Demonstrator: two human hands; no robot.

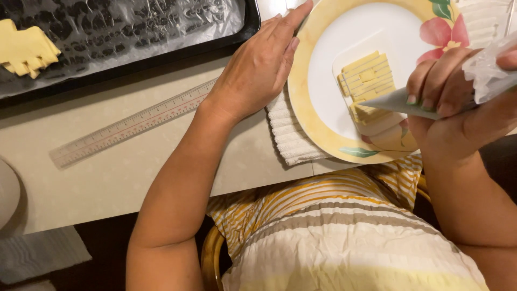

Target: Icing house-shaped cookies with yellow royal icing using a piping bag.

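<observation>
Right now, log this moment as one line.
left hand: flat on floral plate rim | right hand: holding piping bag, tip at yellow cookie | plate on white towel

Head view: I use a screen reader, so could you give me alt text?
A right hand squeezes a piping bag over a yellow cookie on a flowered plate, while the left hand steadies the plate's rim. A ruler and a lined baking tray lie alongside.
</observation>
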